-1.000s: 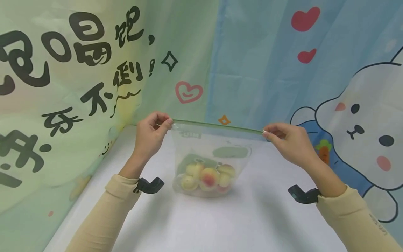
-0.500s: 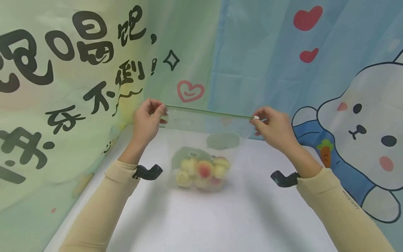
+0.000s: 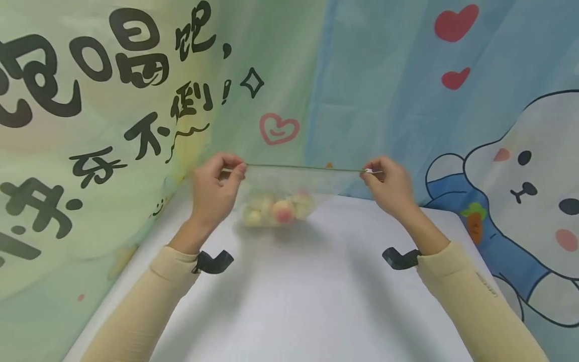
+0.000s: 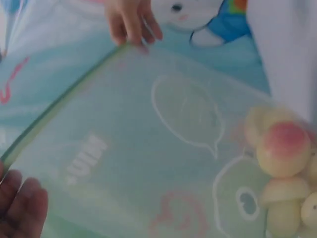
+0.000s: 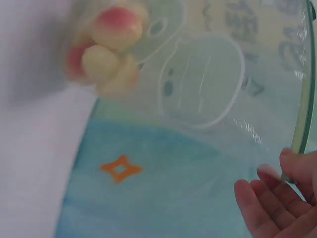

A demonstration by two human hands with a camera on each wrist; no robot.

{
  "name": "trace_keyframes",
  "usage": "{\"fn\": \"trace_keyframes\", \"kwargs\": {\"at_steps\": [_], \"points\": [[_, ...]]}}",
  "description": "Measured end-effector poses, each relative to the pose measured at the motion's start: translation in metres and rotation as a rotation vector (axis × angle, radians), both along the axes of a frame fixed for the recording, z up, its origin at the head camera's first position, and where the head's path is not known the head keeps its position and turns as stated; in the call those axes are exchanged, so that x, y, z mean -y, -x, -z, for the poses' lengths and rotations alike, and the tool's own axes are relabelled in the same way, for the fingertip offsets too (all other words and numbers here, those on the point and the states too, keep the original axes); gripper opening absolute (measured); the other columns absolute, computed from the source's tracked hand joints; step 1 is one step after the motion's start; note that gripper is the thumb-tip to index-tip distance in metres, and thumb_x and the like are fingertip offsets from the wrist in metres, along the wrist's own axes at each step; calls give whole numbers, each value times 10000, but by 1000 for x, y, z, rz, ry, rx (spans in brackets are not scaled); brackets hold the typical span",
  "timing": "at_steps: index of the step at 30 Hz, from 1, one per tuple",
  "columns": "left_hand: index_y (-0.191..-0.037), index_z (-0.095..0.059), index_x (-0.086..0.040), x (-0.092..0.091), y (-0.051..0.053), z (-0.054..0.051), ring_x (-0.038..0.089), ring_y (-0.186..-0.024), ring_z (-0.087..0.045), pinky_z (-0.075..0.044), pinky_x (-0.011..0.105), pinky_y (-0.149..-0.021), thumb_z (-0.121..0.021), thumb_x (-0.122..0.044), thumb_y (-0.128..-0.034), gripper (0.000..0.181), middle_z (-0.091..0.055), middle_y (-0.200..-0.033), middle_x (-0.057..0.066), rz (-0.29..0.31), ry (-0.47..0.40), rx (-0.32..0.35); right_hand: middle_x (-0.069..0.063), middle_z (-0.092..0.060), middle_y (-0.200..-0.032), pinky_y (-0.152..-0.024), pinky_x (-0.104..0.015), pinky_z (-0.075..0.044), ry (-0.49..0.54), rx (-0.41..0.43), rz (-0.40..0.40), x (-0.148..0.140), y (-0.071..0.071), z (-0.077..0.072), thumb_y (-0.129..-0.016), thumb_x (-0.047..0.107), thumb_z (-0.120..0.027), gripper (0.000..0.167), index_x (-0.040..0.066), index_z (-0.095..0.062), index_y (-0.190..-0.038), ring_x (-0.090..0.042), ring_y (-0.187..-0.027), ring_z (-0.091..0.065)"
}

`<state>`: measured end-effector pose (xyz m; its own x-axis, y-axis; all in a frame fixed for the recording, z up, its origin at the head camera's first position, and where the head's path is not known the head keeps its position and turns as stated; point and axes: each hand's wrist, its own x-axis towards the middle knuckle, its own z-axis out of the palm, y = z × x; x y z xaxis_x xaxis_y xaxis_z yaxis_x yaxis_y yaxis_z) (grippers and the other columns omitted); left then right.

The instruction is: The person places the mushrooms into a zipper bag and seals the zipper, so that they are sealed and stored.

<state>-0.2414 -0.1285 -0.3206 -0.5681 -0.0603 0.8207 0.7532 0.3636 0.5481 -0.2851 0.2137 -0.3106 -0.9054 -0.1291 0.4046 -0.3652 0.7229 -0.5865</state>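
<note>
A clear zip bag [image 3: 294, 178] with a green zip edge is stretched between both hands above the white table. My left hand [image 3: 214, 188] pinches one top corner of it. At the other corner my right hand [image 3: 390, 186] pinches the zip edge, where a small white slider [image 3: 369, 171] shows. Inside the bag's bottom lie several small pale-yellow pieces; one is a peach-like fruit [image 3: 283, 211] with a red blush. The left wrist view shows a mushroom-shaped piece [image 4: 284, 198] among them. Green printed shapes and letters [image 4: 89, 156] mark the bag.
The white table [image 3: 289, 301] spreads beneath the hands. A printed curtain [image 3: 371, 75] with hearts, writing and a cartoon rabbit hangs close behind and at both sides. A black wrist camera [image 3: 214, 262] sits on each wrist.
The right hand has moved left and up. The bag's filled bottom has swung up and away from me in the head view. Both hands keep their hold on the zip edge.
</note>
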Motion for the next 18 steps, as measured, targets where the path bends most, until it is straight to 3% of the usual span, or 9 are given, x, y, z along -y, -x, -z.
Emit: {"fn": "trace_keyframes", "kwargs": {"at_steps": [3,6,11,15,18], "points": [[-878,-649,5,-12,-21,16,178,-745,-658,-553,267,-645,-682,58,-849,68,-690,-832,81,72,132,-48,-185,-616,-1198,-781,-508,-526,-18,65,42,-17,-8,16,-981,177,-582,199,39,-618,-1121,-368,-1016,-651],[-889,-641,-33,-32,-43,32,155,-750,-652,-546,238,-637,-686,77,-830,133,-678,-840,48,196,227,-67,-185,-619,-1213,-747,-465,-527,-37,132,75,-35,-18,31,-987,234,-581,240,63,-629,-1147,-350,-973,-671],[-922,-632,-93,-70,-78,64,53,-746,-617,-498,111,-652,-663,1,-876,109,-664,-840,2,386,381,-38,-225,-641,-1182,-695,-409,-535,-77,195,83,-62,-33,63,-976,208,-596,234,58,-653,-1146,-338,-889,-699],[-924,-625,-160,-98,-98,98,-35,-787,-581,-452,54,-679,-668,-95,-903,80,-651,-846,-80,442,495,34,-240,-655,-1144,-678,-417,-549,-118,260,73,-78,-43,90,-951,112,-595,183,43,-674,-1102,-337,-867,-693],[-915,-629,-196,-116,-111,124,-65,-818,-559,-432,45,-715,-685,-154,-900,71,-638,-852,-129,438,581,69,-227,-678,-1092,-657,-417,-548,-201,283,52,-86,-50,106,-910,39,-602,161,37,-693,-1043,-351,-881,-681]]}}
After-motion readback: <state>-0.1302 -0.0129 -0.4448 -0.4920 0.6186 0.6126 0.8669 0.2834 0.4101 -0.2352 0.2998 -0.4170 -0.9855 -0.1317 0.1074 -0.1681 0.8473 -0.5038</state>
